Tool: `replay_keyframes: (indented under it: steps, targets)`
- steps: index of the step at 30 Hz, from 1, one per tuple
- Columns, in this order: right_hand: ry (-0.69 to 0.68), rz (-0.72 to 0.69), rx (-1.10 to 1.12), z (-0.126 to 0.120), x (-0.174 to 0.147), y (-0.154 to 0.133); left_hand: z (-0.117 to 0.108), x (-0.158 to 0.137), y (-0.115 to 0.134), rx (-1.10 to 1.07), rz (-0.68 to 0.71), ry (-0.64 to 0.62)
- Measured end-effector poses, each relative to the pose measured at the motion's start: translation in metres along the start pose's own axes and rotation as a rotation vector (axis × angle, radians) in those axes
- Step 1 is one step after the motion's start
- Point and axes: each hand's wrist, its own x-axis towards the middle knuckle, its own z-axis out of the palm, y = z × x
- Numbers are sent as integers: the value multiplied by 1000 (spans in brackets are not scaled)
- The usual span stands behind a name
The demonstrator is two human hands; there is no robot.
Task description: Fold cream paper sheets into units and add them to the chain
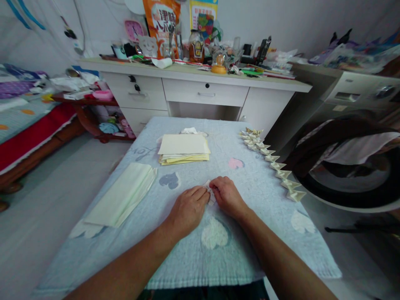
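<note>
My left hand [190,208] and my right hand [228,196] meet at the middle of the table, both with fingers closed on a small pale piece of folded paper [211,200]. Much of the paper is hidden behind my fingers. Beyond my hands lies a stack of cream and yellow paper sheets [183,144]. To the left rests a pile of long pale-green paper sheets [120,196]. A row of pointed folded-paper shapes [277,166] runs down the table's right side.
A light-blue cloth with heart patterns [175,258] covers the table. Behind it stands a white desk [137,71] crowded with jars, a pink clock [133,30] and bags. A front-loading washing machine [353,89] is at right, a bed [34,133] at left.
</note>
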Motion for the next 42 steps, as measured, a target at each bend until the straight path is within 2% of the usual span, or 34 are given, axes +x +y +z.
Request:
replay_keyframes:
  steps: [3,10,16,26,29,32,38,42]
  targets:
    - [4,56,-42,3,2,-4,-3,-3,-4,11,-45,7]
    - [21,173,-145,7,6,-17,-9,-4,2,116,-130,-69]
    - [11,196,-201,6,6,-24,-10,-5,4,173,-175,-70]
    - [49,306,-185,1,2,0,-13,-5,5,190,-183,-102]
    - [62,315,-158,1,0,5,-12,-5,1,157,-178,-85]
    - [79,254,-126,2,-1,5,-10,-1,-6,75,-184,-50]
    - [104,197,-136,6,2,-1,-10,10,-17,-116,-274,9]
    - [89,166,-68,7,5,-3,-9,11,-21,-228,-294,42]
